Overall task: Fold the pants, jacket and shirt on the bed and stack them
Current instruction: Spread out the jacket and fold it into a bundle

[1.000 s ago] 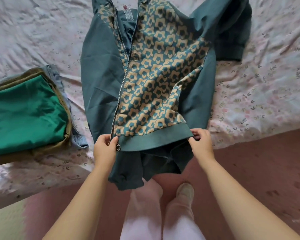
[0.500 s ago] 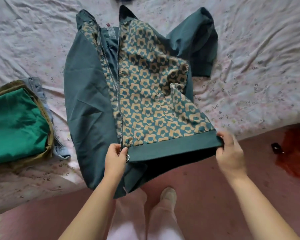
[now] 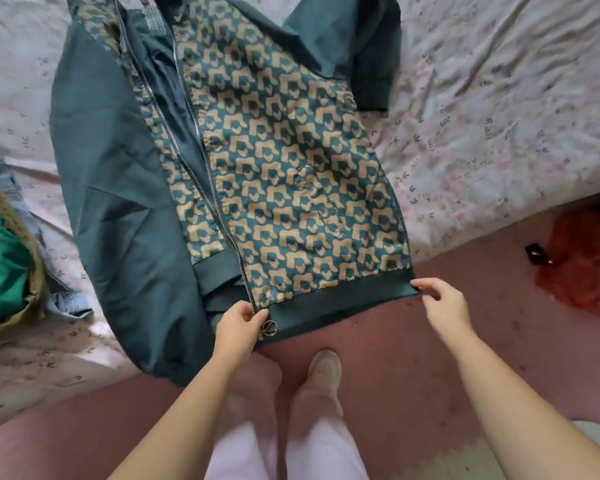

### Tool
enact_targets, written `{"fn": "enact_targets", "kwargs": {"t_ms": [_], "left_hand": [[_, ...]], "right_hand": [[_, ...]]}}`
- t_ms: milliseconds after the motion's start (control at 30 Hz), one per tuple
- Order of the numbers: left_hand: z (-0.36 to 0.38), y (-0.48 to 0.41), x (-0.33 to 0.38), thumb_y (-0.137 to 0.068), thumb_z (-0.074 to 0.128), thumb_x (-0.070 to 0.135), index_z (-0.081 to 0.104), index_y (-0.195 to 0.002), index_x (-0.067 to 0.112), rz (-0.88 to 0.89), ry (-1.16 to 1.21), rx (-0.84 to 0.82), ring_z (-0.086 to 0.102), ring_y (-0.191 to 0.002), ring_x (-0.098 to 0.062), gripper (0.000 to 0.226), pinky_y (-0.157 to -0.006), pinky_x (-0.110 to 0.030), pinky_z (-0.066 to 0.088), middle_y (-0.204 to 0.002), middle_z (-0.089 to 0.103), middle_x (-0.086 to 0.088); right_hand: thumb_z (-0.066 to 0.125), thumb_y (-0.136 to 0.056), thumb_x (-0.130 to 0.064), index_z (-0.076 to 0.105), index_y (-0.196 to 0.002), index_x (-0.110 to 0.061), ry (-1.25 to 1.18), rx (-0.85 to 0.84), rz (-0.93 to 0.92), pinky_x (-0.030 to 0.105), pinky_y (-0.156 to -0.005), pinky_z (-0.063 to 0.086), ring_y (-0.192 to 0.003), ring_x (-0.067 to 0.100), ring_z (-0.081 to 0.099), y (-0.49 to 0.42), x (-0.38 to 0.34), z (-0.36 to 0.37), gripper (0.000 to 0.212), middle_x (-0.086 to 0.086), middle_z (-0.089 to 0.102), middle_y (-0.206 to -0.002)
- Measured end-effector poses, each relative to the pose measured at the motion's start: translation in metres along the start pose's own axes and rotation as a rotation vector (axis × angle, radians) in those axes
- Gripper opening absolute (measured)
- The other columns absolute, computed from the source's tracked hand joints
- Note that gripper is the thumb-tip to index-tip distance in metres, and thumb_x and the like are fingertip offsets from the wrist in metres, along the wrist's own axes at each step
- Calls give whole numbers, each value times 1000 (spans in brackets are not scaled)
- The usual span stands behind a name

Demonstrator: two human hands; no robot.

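Observation:
A dark teal jacket with a tan-patterned front panel lies spread on the bed, zipper partly undone, its hem hanging past the bed's edge. My left hand pinches the hem by the zipper's lower end, beside the round metal pull. My right hand sits at the hem's right corner with fingers spread, fingertips just touching the band. One sleeve is folded over at the top right. At the far left lies a folded pile: a green shirt on top of olive cloth and blue denim pants.
The bed has a wrinkled pink floral sheet. Its edge runs diagonally across the view, with reddish floor below. My legs and a foot stand under the hem. A red-orange cloth and a small black object lie on the floor at right.
The jacket front has been pulled flat and its hem stretched wide to the right. My right hand has loosened from a pinch on the hem corner to spread fingers.

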State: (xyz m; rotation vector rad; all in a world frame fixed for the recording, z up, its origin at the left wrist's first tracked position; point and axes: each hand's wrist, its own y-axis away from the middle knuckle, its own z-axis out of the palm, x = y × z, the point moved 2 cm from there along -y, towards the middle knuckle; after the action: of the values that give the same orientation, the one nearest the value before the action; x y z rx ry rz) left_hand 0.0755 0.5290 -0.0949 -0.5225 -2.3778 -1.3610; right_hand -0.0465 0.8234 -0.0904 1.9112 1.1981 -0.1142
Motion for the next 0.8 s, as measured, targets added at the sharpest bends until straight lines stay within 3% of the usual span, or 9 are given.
{"fn": "enact_targets", "kwargs": {"t_ms": [67, 133, 200, 367, 433, 567, 700, 800], "left_hand": [[2, 1, 0, -86, 63, 18, 56, -74, 1, 8, 2, -41, 53, -59, -17, 22, -60, -30, 39, -68, 58, -7], [4, 2, 0, -86, 62, 21, 52, -69, 5, -1, -3, -65, 56, -61, -22, 25, -61, -31, 39, -65, 57, -7], [3, 5, 1, -88, 59, 27, 53, -67, 9, -10, -18, -33, 61, -67, -26, 29, -63, -30, 39, -63, 60, -4], [-25, 16, 1, -90, 56, 29, 60, -83, 16, -6, 8, 223, 58, -83, -19, 15, -70, -29, 39, -84, 65, 0], [-43, 13, -9, -87, 60, 26, 58, -90, 15, 35, -14, 337, 58, -88, -22, 11, -75, -32, 42, -93, 62, -3], [-76, 9, -33, -80, 68, 26, 52, -115, 9, -17, -139, 489, 46, -112, -29, 42, -91, -42, 40, -116, 51, -11], [-92, 0, -50, -71, 75, 36, 29, -140, 9, -102, -181, 486, 26, -132, -31, 87, -104, -45, 30, -141, 31, -15], [-93, -9, -62, -66, 77, 44, 10, -146, 11, -204, -151, 442, 15, -138, -31, 109, -107, -49, 25, -151, 16, -15]], "right_hand": [[41, -86, 9, 65, -104, -11, 33, 7, -2, 18, -59, 43, -75, 25, 55, -1, -2, -4, 37, 10, 62, -109], [43, -84, 9, 65, -105, -8, 87, 43, -78, 20, -73, 38, -88, 24, 56, 5, -14, -3, 35, 12, 56, -112], [46, -83, 8, 64, -103, -8, 57, 41, -140, 20, -76, 35, -89, 20, 53, 17, -34, 5, 31, 12, 53, -109], [49, -88, -2, 61, -97, -18, -57, -307, -276, 10, -70, 40, -83, 2, 53, 57, -94, 62, 21, 0, 61, -99], [50, -90, -7, 62, -100, -19, -52, -436, -325, 8, -70, 41, -82, 2, 54, 70, -117, 92, 20, -2, 63, -97], [50, -90, -5, 62, -108, -14, -46, -607, -389, 14, -83, 44, -93, 9, 58, 88, -152, 147, 24, 0, 65, -102], [50, -92, -7, 56, -123, -11, 46, -763, -398, 17, -94, 39, -111, 12, 55, 95, -165, 184, 33, 3, 59, -123], [49, -92, -10, 50, -130, -14, 175, -694, -448, 20, -97, 38, -113, 11, 53, 91, -161, 192, 38, -1, 54, -128]]}}
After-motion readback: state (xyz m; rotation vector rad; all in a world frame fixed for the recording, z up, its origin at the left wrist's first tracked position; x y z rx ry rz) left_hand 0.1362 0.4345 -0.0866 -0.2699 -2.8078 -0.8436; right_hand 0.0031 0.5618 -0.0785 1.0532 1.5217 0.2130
